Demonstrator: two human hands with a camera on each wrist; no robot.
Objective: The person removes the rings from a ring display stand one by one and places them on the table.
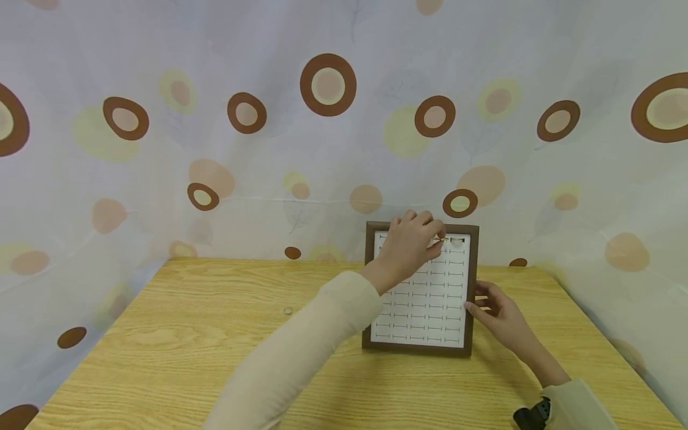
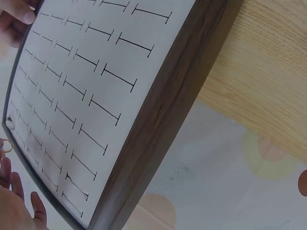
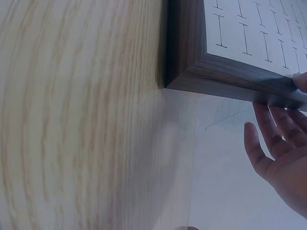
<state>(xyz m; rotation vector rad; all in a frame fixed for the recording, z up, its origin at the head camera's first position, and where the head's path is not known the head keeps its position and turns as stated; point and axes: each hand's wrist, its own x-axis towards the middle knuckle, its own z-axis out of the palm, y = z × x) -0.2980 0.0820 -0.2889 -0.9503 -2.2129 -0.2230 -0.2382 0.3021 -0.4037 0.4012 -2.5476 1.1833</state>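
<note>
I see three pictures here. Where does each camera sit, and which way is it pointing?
Head: worn on the head, looking forward and down at the wooden table and the brown-framed white slotted board; both sleeved arms show, the left hand at the board's top.
Left wrist: looks along the board's slotted face; left fingers show, by a small gold ring.
Right wrist: looks across the table at the board's corner; the right hand steadies its frame.
All three show the board.
</note>
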